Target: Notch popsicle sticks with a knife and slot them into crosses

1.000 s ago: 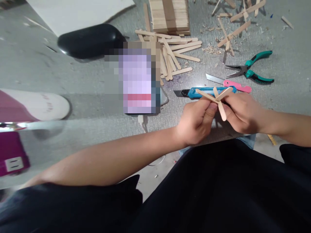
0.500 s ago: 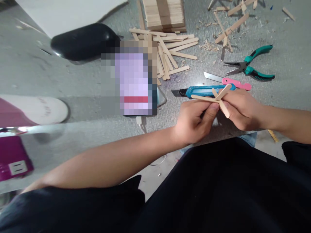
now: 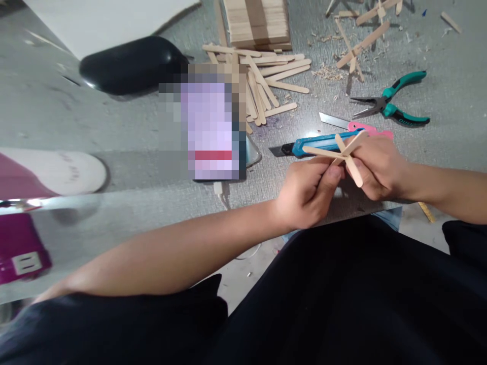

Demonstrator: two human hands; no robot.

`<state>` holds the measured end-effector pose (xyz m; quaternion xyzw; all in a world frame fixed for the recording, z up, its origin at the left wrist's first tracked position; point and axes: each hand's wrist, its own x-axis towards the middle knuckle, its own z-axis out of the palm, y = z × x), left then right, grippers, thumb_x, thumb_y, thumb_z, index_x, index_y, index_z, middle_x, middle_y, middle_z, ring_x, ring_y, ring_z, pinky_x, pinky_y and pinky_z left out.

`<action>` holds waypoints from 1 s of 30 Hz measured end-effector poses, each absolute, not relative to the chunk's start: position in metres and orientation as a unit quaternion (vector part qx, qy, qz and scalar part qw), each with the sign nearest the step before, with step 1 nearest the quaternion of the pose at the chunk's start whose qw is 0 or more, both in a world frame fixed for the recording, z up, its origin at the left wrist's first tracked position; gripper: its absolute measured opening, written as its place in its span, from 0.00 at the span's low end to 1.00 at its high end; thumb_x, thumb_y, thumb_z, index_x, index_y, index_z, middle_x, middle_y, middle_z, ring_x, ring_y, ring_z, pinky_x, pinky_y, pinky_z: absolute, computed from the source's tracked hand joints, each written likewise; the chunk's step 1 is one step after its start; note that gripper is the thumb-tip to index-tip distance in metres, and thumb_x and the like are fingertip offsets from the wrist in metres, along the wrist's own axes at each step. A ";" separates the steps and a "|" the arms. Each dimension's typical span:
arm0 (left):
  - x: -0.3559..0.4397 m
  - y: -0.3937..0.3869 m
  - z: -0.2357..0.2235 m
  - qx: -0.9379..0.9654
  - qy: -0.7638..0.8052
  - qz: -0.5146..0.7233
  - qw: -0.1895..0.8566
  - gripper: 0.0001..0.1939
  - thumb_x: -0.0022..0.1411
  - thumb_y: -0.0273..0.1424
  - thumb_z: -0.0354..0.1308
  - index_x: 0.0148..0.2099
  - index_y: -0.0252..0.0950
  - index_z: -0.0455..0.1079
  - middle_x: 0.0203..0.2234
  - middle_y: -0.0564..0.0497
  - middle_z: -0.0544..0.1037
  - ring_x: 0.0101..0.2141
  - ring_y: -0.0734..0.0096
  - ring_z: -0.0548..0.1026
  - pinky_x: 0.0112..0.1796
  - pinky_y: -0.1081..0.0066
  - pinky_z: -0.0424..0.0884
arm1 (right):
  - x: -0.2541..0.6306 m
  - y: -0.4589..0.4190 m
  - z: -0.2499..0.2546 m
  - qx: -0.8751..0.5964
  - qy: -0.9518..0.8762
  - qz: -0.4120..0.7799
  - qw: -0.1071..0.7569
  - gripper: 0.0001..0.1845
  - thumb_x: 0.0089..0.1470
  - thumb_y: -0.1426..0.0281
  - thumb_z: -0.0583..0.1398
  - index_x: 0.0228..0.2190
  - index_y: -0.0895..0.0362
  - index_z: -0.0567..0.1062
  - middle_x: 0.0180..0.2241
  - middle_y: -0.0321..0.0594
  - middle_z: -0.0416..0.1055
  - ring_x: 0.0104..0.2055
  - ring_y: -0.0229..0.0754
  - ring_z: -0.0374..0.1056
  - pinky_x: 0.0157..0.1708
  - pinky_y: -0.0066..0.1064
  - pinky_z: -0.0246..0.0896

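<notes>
Both hands pinch a small star of crossed wooden craft sticks just above the grey table. My left hand grips it from below left, thumb against the crossing. My right hand holds it from the right, fingers curled around the sticks. A blue utility knife lies right behind the sticks, its blade pointing left.
A pink-handled blade and green pliers lie to the right. Loose craft sticks and a stacked bundle sit behind, with glued stick pieces and shavings. A phone, black case and magenta box are to the left.
The stick piece has tilted and shifted slightly right and up in my fingers. Since a second ago, the view has moved a little, so the table items appear shifted left.
</notes>
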<state>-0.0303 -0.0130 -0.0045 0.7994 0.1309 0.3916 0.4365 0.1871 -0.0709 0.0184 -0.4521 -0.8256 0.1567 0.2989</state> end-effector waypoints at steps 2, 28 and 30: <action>-0.030 -0.014 -0.004 0.800 0.137 0.394 0.431 0.18 0.89 0.33 0.50 0.40 0.40 0.70 0.32 0.51 0.82 0.29 0.73 0.80 0.32 0.70 0.75 | 0.187 -0.071 0.017 -0.457 -0.820 0.154 0.309 0.23 0.85 0.59 0.42 0.40 0.51 0.68 0.32 0.38 0.73 0.31 0.42 0.62 0.33 0.39 0.54; -0.029 -0.016 -0.006 0.781 0.097 0.401 0.469 0.15 0.89 0.30 0.51 0.42 0.41 0.67 0.31 0.54 0.78 0.29 0.75 0.76 0.31 0.72 0.73 | 0.186 -0.068 0.022 -0.462 -0.833 0.137 0.270 0.23 0.83 0.59 0.41 0.35 0.49 0.65 0.29 0.41 0.70 0.29 0.45 0.64 0.33 0.45 0.51; -0.029 -0.016 -0.006 0.781 0.098 0.400 0.470 0.15 0.89 0.30 0.51 0.42 0.41 0.67 0.31 0.54 0.78 0.28 0.75 0.76 0.30 0.72 0.72 | 0.185 -0.068 0.023 -0.470 -0.830 0.147 0.262 0.23 0.83 0.59 0.42 0.35 0.49 0.65 0.28 0.40 0.69 0.28 0.45 0.62 0.33 0.45 0.51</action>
